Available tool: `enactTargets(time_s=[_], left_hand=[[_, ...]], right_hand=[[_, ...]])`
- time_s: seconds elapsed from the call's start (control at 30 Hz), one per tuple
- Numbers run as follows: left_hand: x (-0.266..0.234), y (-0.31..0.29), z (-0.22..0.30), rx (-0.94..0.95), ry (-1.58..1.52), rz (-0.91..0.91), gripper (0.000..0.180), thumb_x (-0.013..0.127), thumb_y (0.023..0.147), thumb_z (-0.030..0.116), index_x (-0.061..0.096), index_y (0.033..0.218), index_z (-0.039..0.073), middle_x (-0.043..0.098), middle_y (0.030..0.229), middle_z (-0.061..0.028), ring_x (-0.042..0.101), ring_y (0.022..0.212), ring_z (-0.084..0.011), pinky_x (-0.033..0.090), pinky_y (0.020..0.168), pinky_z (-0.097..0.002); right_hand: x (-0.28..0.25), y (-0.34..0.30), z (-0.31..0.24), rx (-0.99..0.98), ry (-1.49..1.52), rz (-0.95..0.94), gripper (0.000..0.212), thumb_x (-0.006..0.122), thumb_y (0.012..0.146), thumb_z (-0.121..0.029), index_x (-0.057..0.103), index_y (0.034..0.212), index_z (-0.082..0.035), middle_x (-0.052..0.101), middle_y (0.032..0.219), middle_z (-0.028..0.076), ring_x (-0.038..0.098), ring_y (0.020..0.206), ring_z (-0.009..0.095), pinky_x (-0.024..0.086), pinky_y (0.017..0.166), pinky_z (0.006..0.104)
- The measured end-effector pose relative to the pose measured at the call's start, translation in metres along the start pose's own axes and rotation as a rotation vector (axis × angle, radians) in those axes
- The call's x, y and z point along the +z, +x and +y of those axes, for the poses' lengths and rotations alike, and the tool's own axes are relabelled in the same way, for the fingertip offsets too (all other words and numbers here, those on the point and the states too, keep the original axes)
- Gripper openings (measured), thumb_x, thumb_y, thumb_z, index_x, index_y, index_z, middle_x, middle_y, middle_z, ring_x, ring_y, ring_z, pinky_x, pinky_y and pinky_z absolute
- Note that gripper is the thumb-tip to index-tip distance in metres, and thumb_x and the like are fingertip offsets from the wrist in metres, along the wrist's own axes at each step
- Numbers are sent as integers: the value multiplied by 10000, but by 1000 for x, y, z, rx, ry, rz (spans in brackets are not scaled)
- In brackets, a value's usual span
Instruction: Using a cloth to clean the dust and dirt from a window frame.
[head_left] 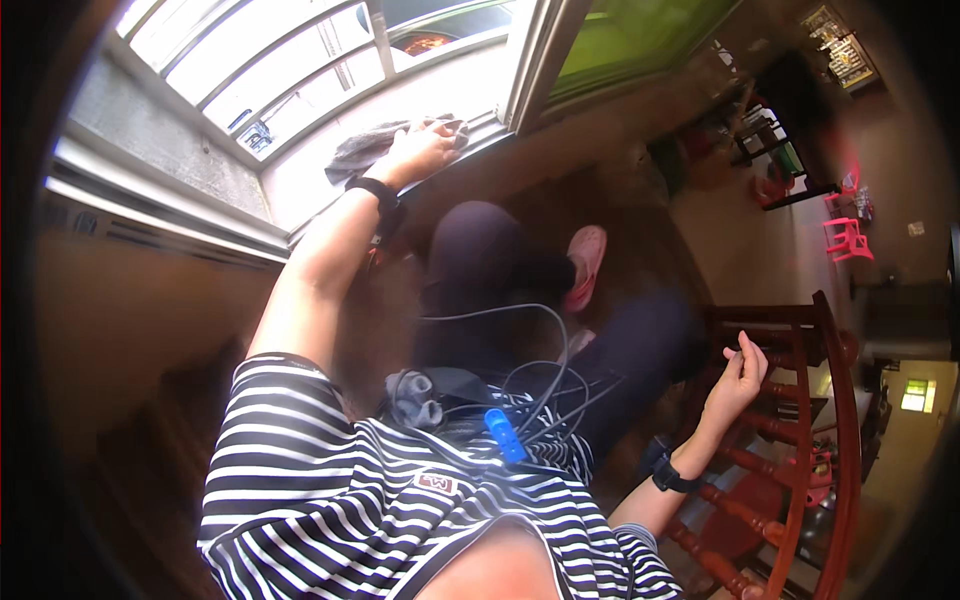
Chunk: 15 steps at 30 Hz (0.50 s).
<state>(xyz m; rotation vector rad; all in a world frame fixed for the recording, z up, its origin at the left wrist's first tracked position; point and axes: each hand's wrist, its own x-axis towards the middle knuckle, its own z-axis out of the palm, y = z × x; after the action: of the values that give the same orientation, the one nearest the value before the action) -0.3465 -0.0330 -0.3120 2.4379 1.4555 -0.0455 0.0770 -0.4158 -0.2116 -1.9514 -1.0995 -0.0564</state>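
My left hand (420, 155) is on a crumpled grey cloth (360, 147) lying on the window sill (305, 185). Its fingers bend over the cloth and press it against the sill, beside the lower window frame. Out to the right, my right hand (740, 375) is held in the air near a reddish wooden railing (800, 390). Its fingers are loosely bent and a little apart, with nothing visible in them. Both wrists wear dark bands.
White bars (280, 75) cross the bright window, and a green pane (640, 40) stands to its right. Cables and a blue clip (504, 435) hang at my striped shirt. My foot wears a pink clog (588, 262). Pink stools (848, 240) stand on the floor far right.
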Motion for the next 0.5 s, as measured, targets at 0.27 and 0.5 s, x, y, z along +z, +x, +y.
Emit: enactTargets(time_s=[0.27,0.5], left_hand=[[-9,-3,-11,128,179,-10,353,556,880,381,709,1004,89,640,1090,-104,573,1063,-319,469,916,-446],[-23,-38,-95,-270,-445,1,352,561,868,279,675,1072,17,692,1040,-141,642,985,-243,491,870,-359]], right_hand=[[3,-7,6,-35,53,-51,269,478,933,68,657,1121,0,542,1101,108,577,883,185,548,732,289],[20,8,31,55,139,-19,273,472,930,76,659,1115,1,542,1091,101,574,891,177,554,739,290]])
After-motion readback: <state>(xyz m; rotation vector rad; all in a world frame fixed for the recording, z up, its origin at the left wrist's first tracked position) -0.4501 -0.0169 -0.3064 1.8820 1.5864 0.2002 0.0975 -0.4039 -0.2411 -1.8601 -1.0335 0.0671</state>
